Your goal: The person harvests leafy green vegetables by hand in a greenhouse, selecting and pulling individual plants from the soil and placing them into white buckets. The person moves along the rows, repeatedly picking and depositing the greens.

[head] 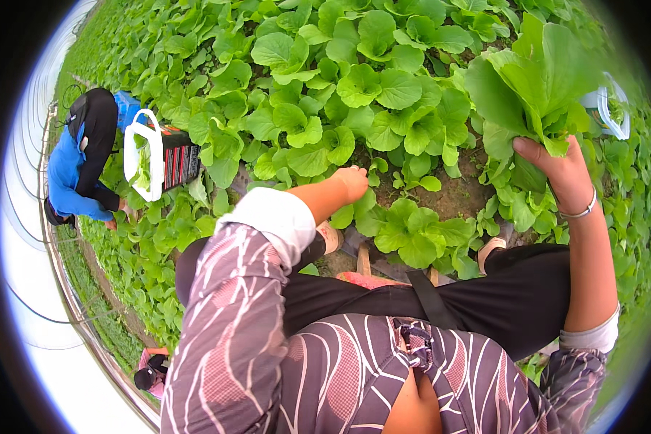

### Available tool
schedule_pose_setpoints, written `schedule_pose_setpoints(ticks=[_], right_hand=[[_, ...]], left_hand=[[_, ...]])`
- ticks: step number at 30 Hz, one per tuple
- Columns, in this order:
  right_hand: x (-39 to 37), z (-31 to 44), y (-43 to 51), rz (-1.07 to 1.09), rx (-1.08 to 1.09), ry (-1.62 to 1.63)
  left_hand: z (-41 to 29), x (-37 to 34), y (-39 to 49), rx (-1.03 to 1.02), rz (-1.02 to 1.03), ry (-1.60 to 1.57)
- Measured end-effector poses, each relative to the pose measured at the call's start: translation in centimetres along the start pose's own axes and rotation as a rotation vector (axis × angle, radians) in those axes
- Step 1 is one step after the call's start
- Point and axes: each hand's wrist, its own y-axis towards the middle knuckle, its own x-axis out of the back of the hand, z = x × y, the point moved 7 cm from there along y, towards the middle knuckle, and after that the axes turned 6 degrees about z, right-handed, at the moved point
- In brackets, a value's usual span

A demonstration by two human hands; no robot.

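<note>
A loose bunch of green leafy vegetables is gripped in my right hand, raised above the bed at the right. Its broad leaves fan upward and partly blur. My left hand reaches down to the soil at the middle of the bed, beside small seedlings. Its fingers look curled, but their tips are hidden, so I cannot tell whether they hold anything. Larger leafy plants grow just beyond it. One low plant stands between my feet and the bare soil.
A white-rimmed bucket with leaves inside stands at the left, and another white container at the right. A person in blue bends by a blue crate. Another person is lower left. Beneath me is a low stool.
</note>
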Motion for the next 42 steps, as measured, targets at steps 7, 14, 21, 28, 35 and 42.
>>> schedule_pose_setpoints(ticks=[7,14,21,28,35,42], right_hand=[[2.3,-0.2,-1.9,-0.067,0.003,-0.029],[2.6,-0.7,-1.9,-0.048,0.008,-0.141],[0.7,0.0,-0.4,0.007,-0.004,0.016],[0.8,-0.7,-0.8,0.012,-0.029,-0.051],[0.6,0.0,-0.8,0.005,-0.008,-0.112],[0.2,0.5,-0.7,0.035,0.040,-0.120]], left_hand=[[4.2,-3.2,6.3,0.526,-0.404,-0.470],[6.6,-5.3,9.9,0.518,0.040,-0.413],[15.0,-14.0,10.2,0.378,-0.006,-0.157],[5.9,-5.8,5.1,0.616,0.318,-0.347],[6.6,-8.5,6.8,0.717,0.111,-0.296],[10.3,-13.0,8.4,0.207,0.479,-0.171]])
